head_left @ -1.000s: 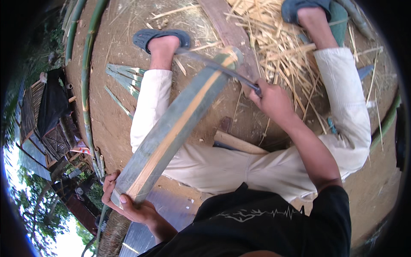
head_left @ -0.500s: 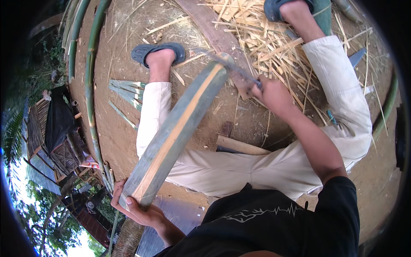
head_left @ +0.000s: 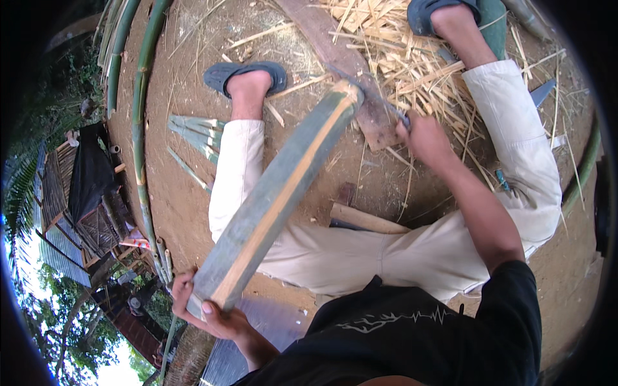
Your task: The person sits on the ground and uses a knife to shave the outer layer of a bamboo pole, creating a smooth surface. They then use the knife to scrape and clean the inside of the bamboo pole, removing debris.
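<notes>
A: What has the left hand [head_left: 215, 318] got?
B: The near end of the bamboo [head_left: 277, 199], pinched between the thumb on top and fingers curled round the edge.
A: And the right hand [head_left: 429, 141]?
B: Closed tight on the knife [head_left: 404, 119]. The blade is blurred, close by the bamboo's far end; I can't tell whether they touch.
A: How does the bamboo lie?
B: Slantwise over the pale trousers [head_left: 322, 254], its far end by the plank [head_left: 322, 29].
A: Farther out?
B: Shavings [head_left: 412, 64] heaped right of the plank, green strips [head_left: 195, 134] left of the trousers, then long poles [head_left: 139, 109].
</notes>
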The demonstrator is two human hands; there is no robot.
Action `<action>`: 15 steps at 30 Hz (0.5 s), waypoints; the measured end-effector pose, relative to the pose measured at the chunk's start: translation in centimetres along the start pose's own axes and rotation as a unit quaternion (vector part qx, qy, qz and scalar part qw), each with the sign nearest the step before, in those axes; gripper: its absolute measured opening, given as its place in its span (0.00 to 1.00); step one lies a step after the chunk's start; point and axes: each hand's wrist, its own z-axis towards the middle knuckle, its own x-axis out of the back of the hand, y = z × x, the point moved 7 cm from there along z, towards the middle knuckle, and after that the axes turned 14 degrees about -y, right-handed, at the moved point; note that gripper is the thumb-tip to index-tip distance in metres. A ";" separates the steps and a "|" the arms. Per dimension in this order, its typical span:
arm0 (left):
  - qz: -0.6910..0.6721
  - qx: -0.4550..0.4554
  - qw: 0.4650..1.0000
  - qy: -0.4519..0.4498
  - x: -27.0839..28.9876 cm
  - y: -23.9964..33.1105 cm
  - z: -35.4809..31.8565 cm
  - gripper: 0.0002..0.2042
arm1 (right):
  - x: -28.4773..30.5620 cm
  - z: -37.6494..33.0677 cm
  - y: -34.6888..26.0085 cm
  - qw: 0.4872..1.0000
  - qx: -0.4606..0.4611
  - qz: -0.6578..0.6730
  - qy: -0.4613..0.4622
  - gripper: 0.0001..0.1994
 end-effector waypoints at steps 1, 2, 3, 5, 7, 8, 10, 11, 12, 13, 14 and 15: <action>0.006 -0.016 1.000 -0.015 -0.2 -0.1 0.1 0.23 | 0.2 -0.9 -1.0 1.000 0.026 -0.003 -0.002 0.15; 0.001 -0.010 1.000 -0.004 -0.1 -0.3 0.0 0.23 | -0.1 -2.4 -2.4 0.999 0.050 -0.009 -0.017 0.15; -0.003 -0.004 1.000 0.007 -0.2 -0.4 0.2 0.23 | 0.1 -3.1 -4.4 0.995 0.095 -0.016 -0.025 0.15; -0.025 -0.007 1.000 0.002 0.1 -0.6 0.5 0.23 | -0.5 -3.6 -5.9 0.992 0.122 -0.023 -0.022 0.14; -0.007 -0.030 0.999 -0.012 -0.1 -0.5 0.1 0.23 | -0.4 -2.8 -5.9 0.993 0.115 -0.017 -0.025 0.15; 0.004 -0.043 0.999 -0.027 0.1 -0.1 0.3 0.23 | -0.6 -1.6 -4.1 0.997 0.081 -0.001 -0.018 0.15; 0.021 -0.070 0.997 -0.036 -0.5 0.8 0.0 0.24 | -0.2 0.7 -0.4 1.000 0.015 0.019 0.008 0.15; 0.026 -0.084 0.996 -0.035 -0.9 1.1 -0.2 0.24 | -0.2 0.6 -0.1 1.000 0.010 0.016 0.017 0.16; 0.026 -0.086 0.996 -0.030 -1.0 1.3 -0.1 0.24 | -0.4 0.2 -0.1 1.000 0.021 0.016 0.010 0.16; 0.026 -0.083 0.996 -0.024 -1.1 1.3 -0.3 0.24 | -0.3 -0.7 -1.4 0.999 0.031 0.013 0.000 0.16; 0.028 -0.077 0.996 -0.022 -1.0 1.5 -0.7 0.24 | -0.7 -2.0 -2.7 0.999 0.040 0.012 -0.016 0.15; 0.026 -0.073 0.997 -0.025 -1.1 1.5 -0.9 0.24 | -0.9 -3.0 -4.2 0.997 0.075 -0.005 -0.025 0.16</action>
